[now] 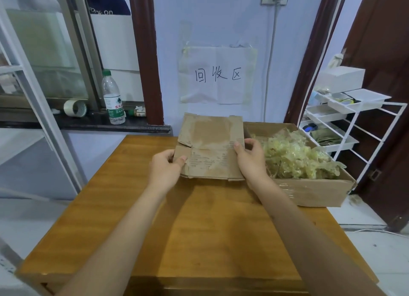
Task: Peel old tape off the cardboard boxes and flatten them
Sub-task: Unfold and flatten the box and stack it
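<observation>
Her left hand (pixel 165 165) and right hand (pixel 249 157) each pinch a short side edge of the flattened cardboard box (pixel 211 146), held between them, tilted above the worktop (pixel 199 229), beside the carton of peeled tape (pixel 309 185) to the right.

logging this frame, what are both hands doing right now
Left hand: grips the left edge of the flattened cardboard box.
Right hand: grips the same box's right edge.

Lilac wall (pixel 221 19) w/ paper sign (pixel 218 74), wooden table (pixel 199 229), white rack (pixel 354 123).
</observation>
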### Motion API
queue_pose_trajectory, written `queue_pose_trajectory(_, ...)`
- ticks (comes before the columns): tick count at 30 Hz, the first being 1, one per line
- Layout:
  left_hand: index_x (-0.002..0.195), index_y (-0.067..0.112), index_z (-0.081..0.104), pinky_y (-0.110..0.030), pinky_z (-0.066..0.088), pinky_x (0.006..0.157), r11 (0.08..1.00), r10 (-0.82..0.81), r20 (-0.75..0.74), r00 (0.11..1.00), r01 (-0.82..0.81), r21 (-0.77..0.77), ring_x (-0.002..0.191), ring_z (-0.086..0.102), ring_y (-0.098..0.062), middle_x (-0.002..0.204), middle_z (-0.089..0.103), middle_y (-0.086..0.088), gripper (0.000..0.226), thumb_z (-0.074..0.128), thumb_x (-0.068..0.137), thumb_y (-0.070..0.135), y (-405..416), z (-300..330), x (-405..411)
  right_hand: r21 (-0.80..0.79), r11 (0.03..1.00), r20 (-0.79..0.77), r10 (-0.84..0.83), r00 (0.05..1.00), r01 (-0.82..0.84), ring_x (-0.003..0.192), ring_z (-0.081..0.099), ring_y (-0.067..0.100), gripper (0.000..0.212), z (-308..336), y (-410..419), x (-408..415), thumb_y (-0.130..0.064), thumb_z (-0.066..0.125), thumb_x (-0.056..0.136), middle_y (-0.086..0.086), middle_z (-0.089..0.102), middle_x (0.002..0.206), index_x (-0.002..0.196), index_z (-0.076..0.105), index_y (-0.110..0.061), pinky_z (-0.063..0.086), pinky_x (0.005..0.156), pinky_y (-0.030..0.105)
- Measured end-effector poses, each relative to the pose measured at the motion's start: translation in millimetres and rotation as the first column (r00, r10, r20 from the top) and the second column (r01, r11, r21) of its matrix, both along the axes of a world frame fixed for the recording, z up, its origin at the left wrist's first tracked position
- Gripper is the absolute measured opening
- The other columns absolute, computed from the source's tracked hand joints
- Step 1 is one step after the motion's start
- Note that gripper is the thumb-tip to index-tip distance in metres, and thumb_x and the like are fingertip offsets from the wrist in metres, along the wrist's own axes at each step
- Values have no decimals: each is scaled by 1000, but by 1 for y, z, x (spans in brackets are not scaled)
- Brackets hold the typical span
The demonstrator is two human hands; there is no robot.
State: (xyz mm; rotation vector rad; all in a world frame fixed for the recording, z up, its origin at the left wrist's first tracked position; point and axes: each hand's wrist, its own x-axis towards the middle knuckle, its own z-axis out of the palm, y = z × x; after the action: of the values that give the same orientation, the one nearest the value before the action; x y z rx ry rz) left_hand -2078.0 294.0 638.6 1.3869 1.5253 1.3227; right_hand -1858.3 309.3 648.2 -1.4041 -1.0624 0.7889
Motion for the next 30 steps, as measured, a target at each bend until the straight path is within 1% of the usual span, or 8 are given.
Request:
queue_pose_trajectory(5, 84, 32, 71, -44, 60, 92, 999, 28, -103, 994, -31, -27, 95, 72, -14, 95, 77, 11, 15, 74, 97, 24, 45, 6, -1, -83, 992, -27, 89, 996, -91, 109, 68, 20, 51, 8, 34, 2, -22, 70, 96, -1, 67, 125, 142, 47, -24, 58, 97, 47)
queue_pose_trajectory(14, 98, 25, 74, -33, 56, 87, 998, 30, -147, 989, -38, -54, 101, 70, -20, 102, 76, 6, 3, 71, 99, 24, 97, -5, 12, 56, 998, 325, -15, 946, -3, 130, 55, 22, 69, -1, 70, -8, -7, 72, 94, 2, 55, 139, 154, 41, -21, 48, 110, 38)
queue_pose_trajectory(17, 104, 19, 73, -32, 54, 84, 999, 22, -227, 974, -33, -43, 100, 68, -21, 100, 74, 5, 8, 69, 100, 25, 106, -15, 16, 2, 999, 467, 39, 883, -45, 146, 37, 21, 79, -15, 71, -11, 5, 63, 95, 2, 31, 161, 162, 29, -19, 31, 112, 24)
queue_pose_trajectory(20, 87, 11, 66, -37, 49, 78, 997, 16, -385, 923, -41, -59, 98, 64, -31, 97, 70, -7, 25, 68, 100, 32, 115, -28, 16, -60, 997, 659, 78, 748, -50, 159, 11, 33, 67, -31, 79, -16, 0, 61, 95, 0, 5, 173, 156, 38, -20, 23, 127, 40)
queue_pose_trajectory(22, 73, 13, 52, -41, 44, 83, 994, 17, -501, 865, -68, -84, 102, 57, -36, 106, 62, -13, 40, 66, 100, 39, 119, -37, 15, -171, 983, 777, 172, 605, -60, 160, -1, 37, 56, -43, 86, -17, -13, 51, 102, 3, 5, 174, 156, 39, -17, 9, 131, 49)
queue_pose_trajectory(24, 87, 15, 60, -44, 44, 95, 992, 21, -536, 844, -86, -97, 112, 52, -33, 123, 56, -10, 33, 64, 101, 44, 122, -43, 13, -247, 967, 808, 242, 537, -65, 160, 2, 37, 55, -54, 89, -16, -23, 35, 108, 5, 14, 173, 162, 29, -13, 6, 131, 51)
queue_pose_trajectory(27, 145, 28, 50, -51, 38, 112, 995, -11, -482, 876, -38, -91, 135, 46, -31, 147, 48, -4, 47, 60, 103, 45, 119, -49, 13, -272, 960, 825, 266, 499, -62, 161, -3, 33, 68, -64, 89, -15, -50, 20, 110, 4, 5, 175, 166, 13, -13, 1, 131, 48)
queue_pose_trajectory(30, 153, 43, 45, -55, 31, 118, 999, -44, -605, 795, 17, -50, 144, 38, -31, 162, 38, 4, 44, 48, 109, 39, 119, -53, 16, -290, 955, 843, 283, 458, -57, 160, -8, 32, 82, -68, 90, -17, -67, 14, 104, 6, 0, 175, 167, 7, -13, -2, 130, 47)
